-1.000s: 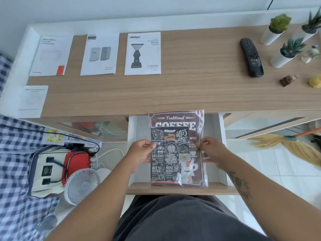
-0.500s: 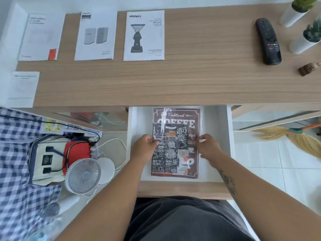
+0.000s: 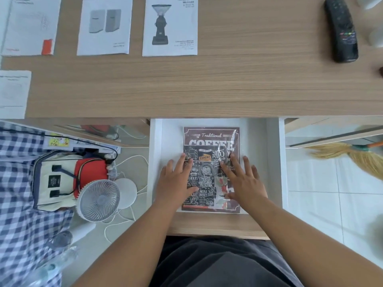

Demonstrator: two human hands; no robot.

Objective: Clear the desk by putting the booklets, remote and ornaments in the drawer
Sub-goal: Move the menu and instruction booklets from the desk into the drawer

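A brown coffee-print booklet pack [image 3: 211,137] in clear plastic lies flat on the floor of the open white drawer [image 3: 155,146]. My left hand [image 3: 176,181] rests palm-down on its left side, fingers spread. My right hand [image 3: 242,181] lies flat on its right side, fingers spread too. On the wooden desk [image 3: 207,85] lie three white booklets: one with an orange patch [image 3: 29,25], one showing grey boxes [image 3: 104,25], one showing a grinder [image 3: 170,25]. A fourth white sheet [image 3: 13,93] sits at the left edge. The black remote [image 3: 341,30] lies at the far right.
Left of the drawer, on the floor, stand a small white fan [image 3: 99,199], a beige-and-red bag [image 3: 68,179] and cables. Blue checked cloth [image 3: 16,204] fills the left. A broom [image 3: 352,156] lies on the white tiles at the right. White pot edges [image 3: 376,38] show at the frame's right.
The pack went down from being held above the drawer to lying flat inside it. Both hands released its edges and now press flat on top. The view moved closer.
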